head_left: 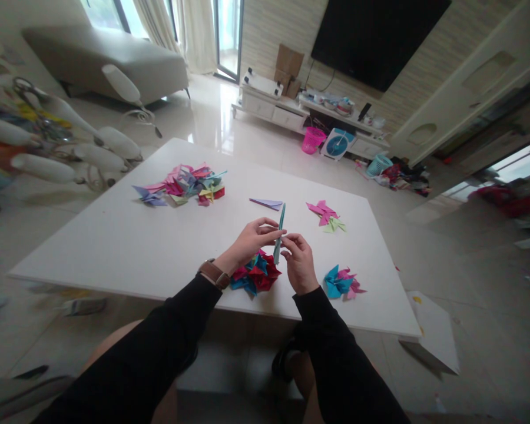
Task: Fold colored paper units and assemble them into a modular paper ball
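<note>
Between my two hands, above the white table (pixel 194 247), is a narrow strip of folded teal paper (pixel 277 250), held upright. My left hand (pixel 258 235), with a brown watch (pixel 214 274) on its wrist, pinches it at mid-height. From the other side, the fingers of my right hand (pixel 299 259) pinch its edge. Directly below lies a pile of red and blue folded paper pieces (pixel 262 277), partly hidden by my left hand. A flat lilac folded paper (pixel 267 204) lies just beyond my fingers.
A large heap of mixed folded papers (pixel 185 184) sits at the table's far left. To the right are a pink and green paper cluster (pixel 325 215) and a blue and pink one (pixel 342 282). A white box (pixel 435 330) stands beside the table's right edge.
</note>
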Demonstrator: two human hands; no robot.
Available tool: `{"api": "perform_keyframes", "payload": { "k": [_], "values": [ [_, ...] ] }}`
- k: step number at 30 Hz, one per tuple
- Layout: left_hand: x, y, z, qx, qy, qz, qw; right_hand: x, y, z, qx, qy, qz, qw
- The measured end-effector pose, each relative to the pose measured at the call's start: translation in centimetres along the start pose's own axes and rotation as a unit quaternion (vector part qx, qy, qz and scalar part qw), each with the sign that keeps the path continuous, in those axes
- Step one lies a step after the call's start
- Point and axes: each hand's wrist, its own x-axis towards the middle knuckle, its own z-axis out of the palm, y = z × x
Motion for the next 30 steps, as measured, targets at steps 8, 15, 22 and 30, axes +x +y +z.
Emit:
{"api": "perform_keyframes", "payload": {
  "k": [8,15,22,30],
  "values": [
    [0.18,-0.36,-0.19,0.015,0.003,0.01,1.0,0.12,0.31,-0.19,-0.01,-0.015,-0.01,1.0],
    [-0.04,-0.14,-0.09,0.017,0.003,0.007,1.0,0.21,0.22,-0.13,-0.001,-0.008,0.004,1.0],
    [0.01,-0.23,-0.14,0.018,0.004,0.0,1.0,0.3,0.09,-0.26,-0.004,-0.002,-0.005,1.0],
    [-0.09,0.0,0.09,0.006,0.004,-0.007,1.0,0.19,-0.07,-0.24,-0.001,0.002,-0.001,1.0]
  ]
}}
